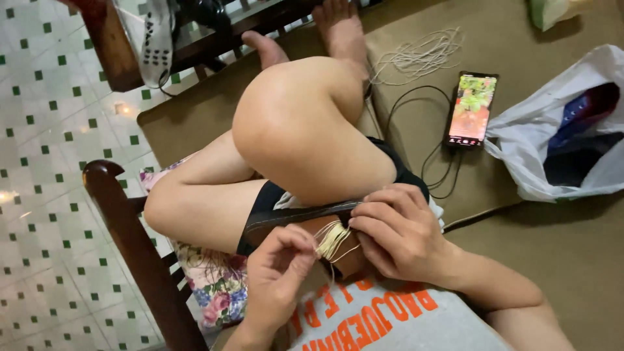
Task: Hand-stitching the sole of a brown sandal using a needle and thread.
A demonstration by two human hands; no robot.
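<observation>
A brown leather piece point(305, 226) with a dark edge lies across my lap, and pale cream cords point(333, 240) are wrapped around it. My left hand point(279, 273) pinches the cords at their left side. My right hand point(396, 234) presses on the leather and cords from the right, fingers curled over them. Both hands touch the bundle. My bent knees point(292, 123) rise just beyond the hands.
A loose heap of white cord point(419, 55) lies on the tan cushion point(565, 253). A lit phone point(470, 108) with a black cable rests to the right. A white plastic bag point(559, 149) sits far right. A dark wooden armrest point(133, 240) runs left, over tiled floor point(45, 214).
</observation>
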